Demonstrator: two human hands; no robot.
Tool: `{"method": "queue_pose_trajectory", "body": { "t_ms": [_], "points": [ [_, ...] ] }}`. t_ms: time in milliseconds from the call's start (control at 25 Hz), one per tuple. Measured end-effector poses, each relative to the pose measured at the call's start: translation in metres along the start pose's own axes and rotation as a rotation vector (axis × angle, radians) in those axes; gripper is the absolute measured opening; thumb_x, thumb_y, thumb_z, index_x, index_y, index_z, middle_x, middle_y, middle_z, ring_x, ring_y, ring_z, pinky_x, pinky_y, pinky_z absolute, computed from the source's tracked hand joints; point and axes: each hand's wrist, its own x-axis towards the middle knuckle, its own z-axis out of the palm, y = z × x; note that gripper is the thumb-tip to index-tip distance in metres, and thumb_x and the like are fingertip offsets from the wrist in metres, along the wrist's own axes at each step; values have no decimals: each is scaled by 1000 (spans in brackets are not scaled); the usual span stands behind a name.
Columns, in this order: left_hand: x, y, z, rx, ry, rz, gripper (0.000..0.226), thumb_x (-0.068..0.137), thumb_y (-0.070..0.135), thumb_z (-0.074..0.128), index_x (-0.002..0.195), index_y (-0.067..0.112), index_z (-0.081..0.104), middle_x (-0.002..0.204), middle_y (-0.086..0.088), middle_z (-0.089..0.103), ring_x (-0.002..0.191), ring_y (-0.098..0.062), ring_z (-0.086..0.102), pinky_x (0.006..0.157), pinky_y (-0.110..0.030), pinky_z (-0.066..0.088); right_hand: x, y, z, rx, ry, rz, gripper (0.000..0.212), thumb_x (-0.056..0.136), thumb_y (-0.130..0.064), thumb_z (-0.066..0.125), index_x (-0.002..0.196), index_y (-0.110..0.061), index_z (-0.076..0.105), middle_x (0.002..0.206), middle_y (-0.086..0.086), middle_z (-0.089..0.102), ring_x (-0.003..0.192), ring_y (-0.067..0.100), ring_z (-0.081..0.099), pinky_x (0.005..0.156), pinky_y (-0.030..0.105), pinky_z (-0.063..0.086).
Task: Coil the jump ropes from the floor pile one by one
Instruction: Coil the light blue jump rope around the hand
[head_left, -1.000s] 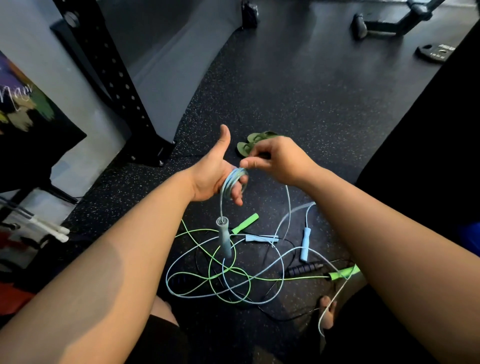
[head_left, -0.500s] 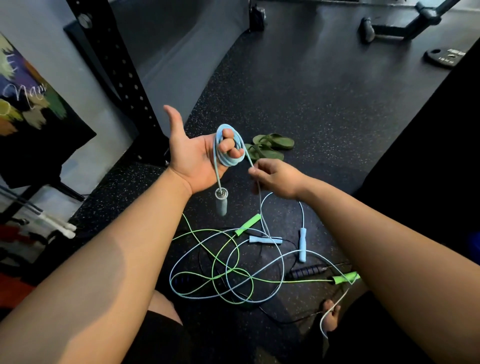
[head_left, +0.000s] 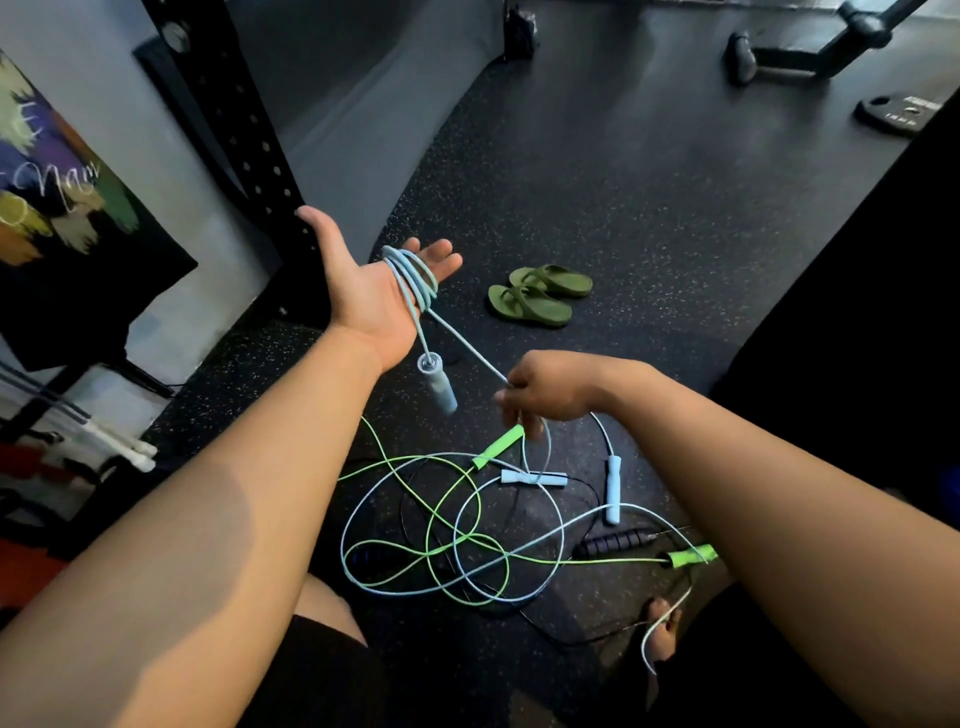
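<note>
My left hand (head_left: 363, 280) is raised palm up with straight fingers, and several turns of a light blue jump rope (head_left: 415, 283) are wound around those fingers. That rope's grey-blue handle (head_left: 439, 384) hangs below the palm. The cord runs taut from the coil down to my right hand (head_left: 545, 392), which pinches it lower and to the right. Beneath both hands a tangled pile (head_left: 457, 545) lies on the floor: light blue cord, a green rope with green handles (head_left: 497, 446), two light blue handles (head_left: 613, 488) and a black handle (head_left: 615, 543).
Dark speckled rubber floor (head_left: 649, 218). A pair of green sandals (head_left: 540, 293) lies beyond the hands. A black perforated rack upright (head_left: 234, 130) stands at the left. A weight plate (head_left: 901, 111) and a machine base (head_left: 795, 47) sit far right. My bare foot (head_left: 662, 621) touches a cord.
My left hand has risen and its fingers have straightened, with the coil still around them. My right hand has moved down and right along the cord, drawing it taut.
</note>
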Motion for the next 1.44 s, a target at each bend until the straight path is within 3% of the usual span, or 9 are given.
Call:
{"method": "queue_pose_trajectory", "body": {
  "t_ms": [240,360,440,600,760,960,1160,1320,1440],
  "points": [
    [13,-14,-13,631,89,-175,127,70,95,4,145,0,37,123,-25,66,97,-31,74,88,-39,56,-14,-16,-18,7,450,-314,36,103,-40,48,90,-18,74,60,-11,56,53,-1,53,54,18,36],
    [2,-20,-5,883,-157,-420,133,69,94,-10,116,-6,64,94,-21,71,93,-30,71,107,-42,43,-14,-6,-30,25,676,-376,31,100,-40,55,83,-18,68,60,-11,51,55,4,53,56,27,41],
    [-5,-24,2,945,-295,-520,125,69,94,-10,91,-2,67,79,-22,68,85,-35,70,104,-45,44,-11,5,-34,87,768,-348,25,93,-45,62,78,-26,62,69,-9,60,64,13,58,64,39,49],
    [-13,-23,11,841,-514,-635,115,64,97,-9,73,4,57,56,-14,58,72,-35,61,89,-44,52,-10,22,-39,229,827,-287,32,83,-55,70,84,-24,69,85,-2,72,77,17,66,70,41,54],
    [-20,-14,21,618,-524,-598,112,62,97,-15,72,7,51,44,-6,46,53,-28,54,83,-38,48,-6,25,-33,322,769,-276,39,96,-43,61,75,-10,59,62,-2,46,55,5,37,56,33,35],
    [-22,-11,19,430,-417,-547,115,60,100,-9,75,6,56,48,-4,46,54,-27,49,73,-31,56,3,22,-17,343,573,-184,36,106,-34,43,81,-11,56,66,2,54,53,6,45,62,35,42],
    [-21,-10,15,217,-436,-491,114,57,105,4,78,6,57,57,-5,54,68,-27,55,87,-33,48,8,12,-1,445,446,-144,36,107,-32,41,99,-5,62,79,9,64,70,17,52,69,34,46],
    [-16,-7,10,37,-362,-326,111,63,102,20,98,3,56,79,-12,65,86,-34,66,98,-40,50,9,15,15,520,101,-80,25,106,-24,46,88,-14,60,80,9,71,70,19,65,70,34,51],
    [-12,-8,9,-5,-238,-193,113,70,98,24,117,-2,49,94,-19,69,100,-38,70,112,-51,41,6,15,15,420,18,-52,25,104,-24,49,94,-9,66,71,2,68,61,11,63,65,28,49]
  ]
}}
